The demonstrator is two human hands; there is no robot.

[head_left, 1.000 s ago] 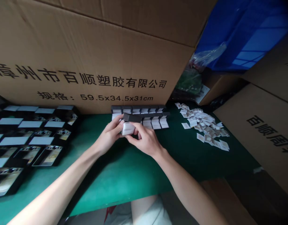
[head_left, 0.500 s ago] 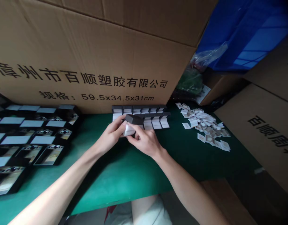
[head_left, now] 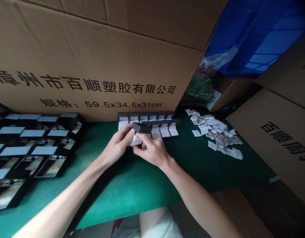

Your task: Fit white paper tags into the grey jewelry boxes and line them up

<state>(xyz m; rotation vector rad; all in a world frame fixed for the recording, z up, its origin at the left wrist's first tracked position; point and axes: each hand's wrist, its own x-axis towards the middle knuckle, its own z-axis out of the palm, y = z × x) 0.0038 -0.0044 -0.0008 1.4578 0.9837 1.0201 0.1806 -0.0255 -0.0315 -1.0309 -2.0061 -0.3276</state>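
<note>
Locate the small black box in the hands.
In the head view, the small black box sits between the left hand and right hand, just before the rows of white-topped boxes on the green mat.

Held item: box lid (head_left: 142,128) is matt black, card by the look; white base (head_left: 135,140) is matt and smooth. Tabletop (head_left: 122,188) is covered with a smooth green sheet, rubbery-looking, with light sheen toward the front edge. Cartons (head_left: 93,43) are corrugated kraft board, matt. Crate (head_left: 256,36) is blue plastic, glossy. Bag (head_left: 218,59) is thin clear plastic, shiny. Loose cards (head_left: 213,130) are white paper, matt. Left-side trays (head_left: 47,167) are black, matt.
</note>
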